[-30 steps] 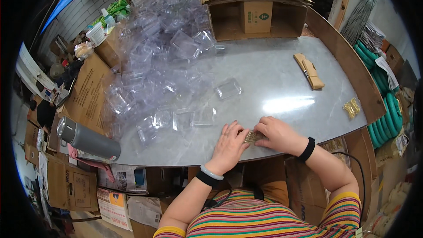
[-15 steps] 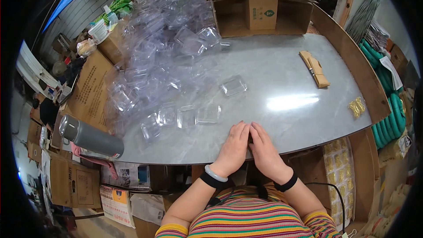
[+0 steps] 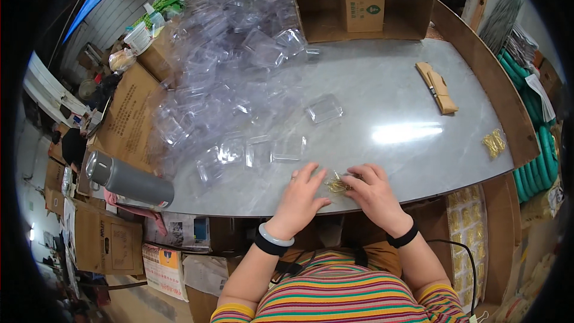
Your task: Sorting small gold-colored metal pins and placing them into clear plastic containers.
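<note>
Near the front edge of the grey table (image 3: 257, 196), my left hand (image 3: 298, 196) rests with its fingers spread and holds nothing. A small bunch of gold-coloured wire pieces (image 3: 338, 185) lies between my hands. My right hand (image 3: 376, 196) is curled over the right side of this bunch, thumb and fingers closed on it; part of the bunch is hidden beneath them. Beyond my left hand, several clear plastic boxes (image 3: 289, 148) lie flat, next to a large heap of the same kind (image 3: 221, 78).
A grey bottle (image 3: 134, 180) lies tilted at the left edge. Folded brown cardboard (image 3: 438, 90) and another gold bunch (image 3: 493, 142) sit at the right. An open carton (image 3: 406, 21) stands at the back, and a cardboard wall (image 3: 490, 72) borders the right side.
My hands were pressed together and have moved apart, the left to the left and the right to the right. The gold wire pieces have come into sight between them.
</note>
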The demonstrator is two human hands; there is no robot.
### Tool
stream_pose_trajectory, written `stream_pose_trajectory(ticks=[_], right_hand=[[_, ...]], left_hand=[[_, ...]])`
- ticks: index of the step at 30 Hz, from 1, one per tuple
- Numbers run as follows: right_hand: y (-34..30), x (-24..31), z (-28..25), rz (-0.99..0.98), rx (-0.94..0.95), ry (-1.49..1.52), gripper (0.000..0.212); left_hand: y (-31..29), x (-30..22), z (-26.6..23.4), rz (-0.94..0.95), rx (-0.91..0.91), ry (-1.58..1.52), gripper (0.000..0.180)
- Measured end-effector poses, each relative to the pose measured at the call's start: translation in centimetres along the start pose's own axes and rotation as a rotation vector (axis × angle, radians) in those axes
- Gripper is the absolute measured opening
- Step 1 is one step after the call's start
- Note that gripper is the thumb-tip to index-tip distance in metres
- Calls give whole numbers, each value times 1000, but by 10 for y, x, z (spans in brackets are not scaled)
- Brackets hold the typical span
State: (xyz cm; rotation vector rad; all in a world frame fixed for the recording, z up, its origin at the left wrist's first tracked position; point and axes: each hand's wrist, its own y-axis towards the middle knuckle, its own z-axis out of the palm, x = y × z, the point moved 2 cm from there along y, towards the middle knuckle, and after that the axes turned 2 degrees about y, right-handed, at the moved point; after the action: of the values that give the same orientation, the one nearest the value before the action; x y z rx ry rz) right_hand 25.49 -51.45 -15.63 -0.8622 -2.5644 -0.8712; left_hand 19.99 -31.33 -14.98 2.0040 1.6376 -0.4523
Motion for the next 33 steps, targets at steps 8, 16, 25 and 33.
stream_pose_trajectory(ticks=[8,16,25,33], right_hand=[[-15,-2,-27,125,36,35,63],[-14,-12,-11,113,3,145,42],[-13,23,16,204,-44,263,71],[7,7,-1,116,163,208,78]], left_hand=[[8,-6,1,124,-47,59,61],[13,0,12,161,25,3,60],[5,-18,32,201,-66,28,57],[2,-4,31,226,-71,-103,46]])
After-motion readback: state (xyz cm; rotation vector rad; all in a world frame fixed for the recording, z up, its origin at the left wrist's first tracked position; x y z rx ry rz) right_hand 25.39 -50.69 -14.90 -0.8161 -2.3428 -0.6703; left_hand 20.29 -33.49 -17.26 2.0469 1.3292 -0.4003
